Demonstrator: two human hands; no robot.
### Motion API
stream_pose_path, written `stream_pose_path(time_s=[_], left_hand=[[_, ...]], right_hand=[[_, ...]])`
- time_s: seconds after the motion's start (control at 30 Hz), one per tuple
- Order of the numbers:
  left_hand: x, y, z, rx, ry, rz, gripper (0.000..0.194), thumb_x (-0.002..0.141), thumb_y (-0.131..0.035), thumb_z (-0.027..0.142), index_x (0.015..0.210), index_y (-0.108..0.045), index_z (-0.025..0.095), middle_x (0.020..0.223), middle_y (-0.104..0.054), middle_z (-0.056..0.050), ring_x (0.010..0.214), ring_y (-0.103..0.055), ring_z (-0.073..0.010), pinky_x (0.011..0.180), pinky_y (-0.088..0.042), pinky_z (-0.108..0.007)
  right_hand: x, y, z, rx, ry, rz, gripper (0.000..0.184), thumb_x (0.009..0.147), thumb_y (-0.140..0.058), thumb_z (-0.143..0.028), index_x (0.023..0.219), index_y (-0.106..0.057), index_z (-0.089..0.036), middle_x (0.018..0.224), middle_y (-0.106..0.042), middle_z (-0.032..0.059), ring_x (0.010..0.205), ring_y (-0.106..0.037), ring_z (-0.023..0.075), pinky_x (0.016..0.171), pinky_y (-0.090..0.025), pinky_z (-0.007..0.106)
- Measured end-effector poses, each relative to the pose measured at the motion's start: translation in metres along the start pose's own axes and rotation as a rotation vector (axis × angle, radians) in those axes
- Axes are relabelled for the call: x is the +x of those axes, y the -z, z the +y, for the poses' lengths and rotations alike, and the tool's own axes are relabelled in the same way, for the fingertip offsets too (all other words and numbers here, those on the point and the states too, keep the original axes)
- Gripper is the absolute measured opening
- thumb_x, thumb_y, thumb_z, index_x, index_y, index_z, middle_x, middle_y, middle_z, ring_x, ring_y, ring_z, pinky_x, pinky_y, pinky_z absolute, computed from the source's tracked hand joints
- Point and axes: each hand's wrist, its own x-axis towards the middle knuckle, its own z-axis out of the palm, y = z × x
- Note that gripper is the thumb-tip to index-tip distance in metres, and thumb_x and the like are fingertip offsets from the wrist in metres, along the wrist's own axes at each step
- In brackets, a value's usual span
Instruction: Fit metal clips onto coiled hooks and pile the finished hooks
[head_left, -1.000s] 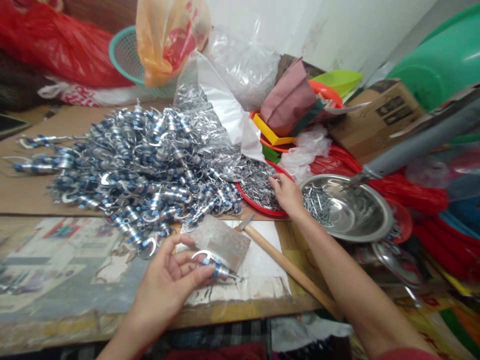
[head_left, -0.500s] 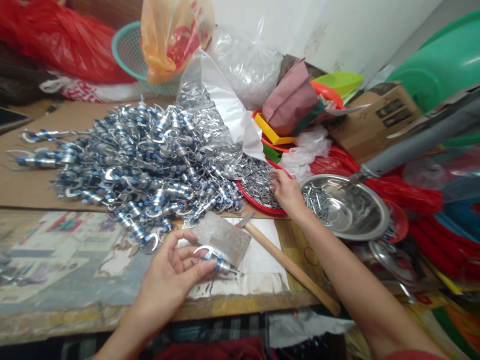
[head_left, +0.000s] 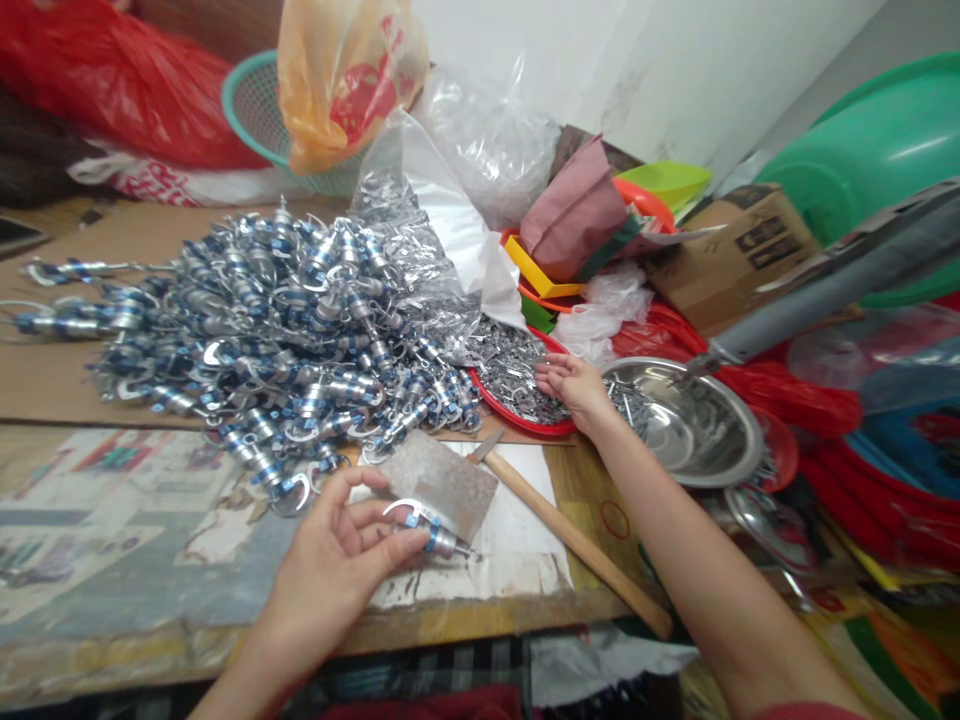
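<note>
My left hand (head_left: 341, 555) is closed on a small silver metal hook fitting (head_left: 435, 537) with blue bands, pinched between thumb and fingers. Its curved hook points up and left, its thin tip to the right. Just behind the fitting lies a flat metal plate (head_left: 442, 480) on white paper. Over a red tray (head_left: 551, 427) of small loose metal pieces (head_left: 517, 375), my right hand (head_left: 581, 388) has its fingers stretched out and slightly bent. No piece can be made out in them. A hammer (head_left: 577, 540) with a wooden handle lies between my arms.
A big pile of similar blue-banded fittings (head_left: 277, 320) covers the table's left side. Right of the tray stands a steel bowl (head_left: 720, 440) holding metal pins, with a grey metal bar (head_left: 810, 285) slanting above it. Bags, a cardboard box (head_left: 739, 255) and a green basket (head_left: 251, 100) stand behind.
The fingers of my right hand have straightened over the tray. My left hand still holds the hook fitting, almost unmoved. The whole view has shifted slightly.
</note>
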Motion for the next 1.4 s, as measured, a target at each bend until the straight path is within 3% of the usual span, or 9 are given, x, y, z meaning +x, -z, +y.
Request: stream_pose_path(time_s=[0.17, 0.33, 0.53, 0.77, 0.9, 1.0, 1.13, 1.3, 1.4], left_hand=[[0.001, 0.001, -0.001, -0.005, 0.002, -0.012, 0.058, 0.054, -0.081, 0.021, 0.092, -0.037, 0.023, 0.065, -0.067, 0.004, 0.067, -0.07, -0.0226, 0.067, -0.058, -0.039], [0.0, 0.001, 0.0, -0.005, -0.005, 0.001, 0.058, 0.053, -0.081, 0.021, 0.092, -0.038, 0.023, 0.064, -0.067, 0.004, 0.067, -0.07, -0.0231, 0.066, -0.058, -0.04], [0.0, -0.001, 0.001, -0.012, 0.005, 0.02, 0.059, 0.051, -0.082, 0.022, 0.091, -0.039, 0.023, 0.064, -0.068, 0.004, 0.066, -0.07, -0.0222, 0.064, -0.059, -0.037], [0.001, 0.003, -0.002, 0.031, -0.003, 0.001, 0.057, 0.055, -0.081, 0.022, 0.094, -0.039, 0.023, 0.067, -0.068, 0.003, 0.067, -0.07, -0.0208, 0.065, -0.059, -0.033], [0.0, 0.003, -0.001, 0.043, 0.001, 0.004, 0.056, 0.056, -0.08, 0.022, 0.094, -0.039, 0.024, 0.069, -0.068, 0.004, 0.068, -0.071, -0.0207, 0.066, -0.059, -0.033], [-0.001, 0.002, 0.001, 0.052, 0.002, 0.001, 0.055, 0.057, -0.08, 0.022, 0.093, -0.038, 0.024, 0.068, -0.068, 0.004, 0.067, -0.071, -0.0207, 0.065, -0.059, -0.032], [-0.001, 0.002, 0.001, 0.026, 0.017, 0.004, 0.057, 0.055, -0.081, 0.022, 0.093, -0.039, 0.024, 0.066, -0.068, 0.004, 0.067, -0.071, -0.0214, 0.065, -0.059, -0.033], [0.001, 0.001, 0.0, 0.009, 0.014, 0.015, 0.057, 0.052, -0.082, 0.022, 0.092, -0.041, 0.023, 0.066, -0.069, 0.002, 0.067, -0.071, -0.0226, 0.065, -0.059, -0.034], [0.001, 0.001, 0.0, 0.013, 0.002, 0.017, 0.056, 0.052, -0.082, 0.022, 0.091, -0.041, 0.023, 0.067, -0.069, 0.002, 0.066, -0.071, -0.0222, 0.064, -0.059, -0.033]], right_hand=[[-0.007, 0.002, -0.001, -0.01, 0.016, 0.006, 0.03, 0.075, -0.052, -0.012, 0.104, -0.054, -0.02, 0.101, -0.067, 0.0058, 0.08, -0.066, 0.012, 0.068, -0.056, 0.029], [-0.004, 0.001, 0.001, -0.206, 0.123, 0.025, 0.034, 0.079, -0.043, -0.013, 0.11, -0.056, -0.018, 0.102, -0.066, 0.0067, 0.084, -0.065, 0.013, 0.074, -0.053, 0.03], [-0.013, -0.005, -0.001, -0.639, 0.316, -0.042, 0.014, 0.073, -0.061, -0.019, 0.083, -0.071, -0.019, 0.087, -0.067, 0.0057, 0.09, -0.06, 0.0212, 0.086, -0.043, 0.035], [-0.03, -0.017, -0.01, -0.99, 0.427, -0.097, 0.027, 0.081, -0.05, -0.014, 0.093, -0.07, -0.027, 0.093, -0.064, 0.0065, 0.089, -0.059, 0.0218, 0.072, -0.043, 0.029], [-0.034, -0.016, -0.009, -1.07, 0.466, -0.11, 0.03, 0.083, -0.046, -0.014, 0.091, -0.071, -0.029, 0.094, -0.065, 0.0043, 0.087, -0.06, 0.0199, 0.066, -0.043, 0.026], [-0.033, -0.012, -0.007, -1.076, 0.48, -0.082, 0.024, 0.085, -0.049, -0.021, 0.09, -0.071, -0.027, 0.099, -0.067, 0.0021, 0.089, -0.061, 0.018, 0.07, -0.045, 0.025], [-0.037, 0.011, -0.009, -1.065, 0.479, 0.014, 0.024, 0.088, -0.046, -0.024, 0.097, -0.068, -0.022, 0.102, -0.067, 0.002, 0.093, -0.06, 0.0153, 0.081, -0.044, 0.023], [-0.051, 0.071, -0.015, -1.156, 0.334, 0.224, 0.022, 0.081, -0.049, -0.014, 0.091, -0.069, -0.015, 0.087, -0.066, 0.0138, 0.083, -0.061, 0.0266, 0.075, -0.044, 0.037], [-0.055, 0.08, -0.013, -1.181, 0.308, 0.233, 0.02, 0.076, -0.055, -0.012, 0.09, -0.07, -0.013, 0.09, -0.064, 0.0164, 0.085, -0.061, 0.029, 0.074, -0.044, 0.039]])
